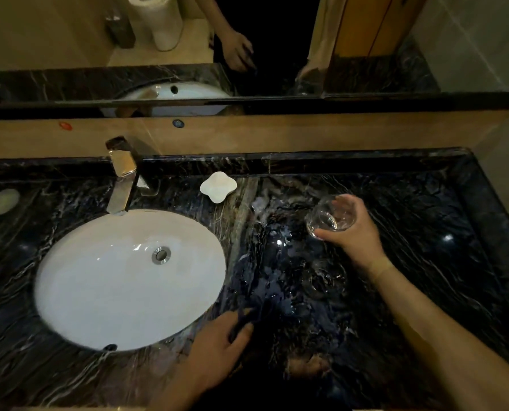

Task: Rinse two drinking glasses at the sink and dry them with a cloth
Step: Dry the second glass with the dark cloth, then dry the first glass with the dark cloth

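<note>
My right hand (349, 229) is out over the counter (425, 262), arm stretched forward from the lower right, wrist bent a little, fingers and thumb curled round a clear glass (328, 218). The glass is tipped on its side, its open mouth facing left toward the sink (128, 277), held up off the dark stone.

My left hand (217, 345) sits low, right at the counter's front, just beside the sink's near right rim. The thumb and forefinger are pinched on something dark, which looks like the cloth (247, 315); it blends into the black marble, so I can't make out its full shape. The two hands are well apart, left near me, right farther out.

Between them, on the counter below my right wrist, I can just make out a second glass (324, 277), standing by itself, very faint against the stone, and I can't tell which way up it is.

Further out: the white oval sink has a metal drain (160, 255) in its middle. The chrome tap (121, 176) stands behind it, spout reaching over the back rim. A small white dish (218, 186) sits on the counter to the tap's right. Above runs a mirror (69, 40), showing one hand's reflection.
</note>
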The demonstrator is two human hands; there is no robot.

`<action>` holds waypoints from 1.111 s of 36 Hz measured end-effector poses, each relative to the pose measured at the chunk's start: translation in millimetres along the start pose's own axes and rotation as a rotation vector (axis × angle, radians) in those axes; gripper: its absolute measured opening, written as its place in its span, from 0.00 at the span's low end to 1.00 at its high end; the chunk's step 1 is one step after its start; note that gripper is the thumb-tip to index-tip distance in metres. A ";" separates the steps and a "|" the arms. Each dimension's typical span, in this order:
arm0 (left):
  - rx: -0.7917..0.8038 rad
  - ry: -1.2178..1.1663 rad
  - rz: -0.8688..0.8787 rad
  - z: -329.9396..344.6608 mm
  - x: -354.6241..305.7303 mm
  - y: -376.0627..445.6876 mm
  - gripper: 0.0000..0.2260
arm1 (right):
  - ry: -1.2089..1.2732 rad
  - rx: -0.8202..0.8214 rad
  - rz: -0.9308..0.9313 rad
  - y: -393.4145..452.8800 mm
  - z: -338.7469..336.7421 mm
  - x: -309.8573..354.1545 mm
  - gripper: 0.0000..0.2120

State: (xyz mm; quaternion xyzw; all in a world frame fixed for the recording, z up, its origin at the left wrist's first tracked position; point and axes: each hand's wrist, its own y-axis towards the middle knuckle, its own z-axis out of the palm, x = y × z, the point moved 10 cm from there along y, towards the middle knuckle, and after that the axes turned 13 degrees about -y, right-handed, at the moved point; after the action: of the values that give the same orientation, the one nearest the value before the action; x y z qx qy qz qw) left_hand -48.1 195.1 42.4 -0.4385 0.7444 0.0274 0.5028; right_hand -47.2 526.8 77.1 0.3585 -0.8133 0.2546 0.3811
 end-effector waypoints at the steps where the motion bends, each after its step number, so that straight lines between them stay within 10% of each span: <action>1: 0.021 0.035 0.009 2.9 0.5 2.5 0.15 | -0.028 0.020 0.014 2.5 3.8 -7.9 0.38; 8: 0.044 0.134 0.073 11.8 1.8 14.5 0.28 | -0.066 0.074 0.073 0.7 17.3 -36.6 0.39; 34: -0.037 0.066 0.075 18.7 0.3 21.2 0.23 | -0.004 0.163 0.111 -10.2 27.1 -55.0 0.47; 40: -0.062 -0.010 0.026 17.1 3.0 17.7 0.14 | 0.094 -0.099 0.178 -53.0 -11.5 -72.5 0.18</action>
State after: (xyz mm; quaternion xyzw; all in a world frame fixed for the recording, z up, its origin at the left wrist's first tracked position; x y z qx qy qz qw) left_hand -48.1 212.3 24.6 -0.4441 0.7463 0.0592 0.4922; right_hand 31.8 530.4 33.0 0.2531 -0.8347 0.2635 0.4120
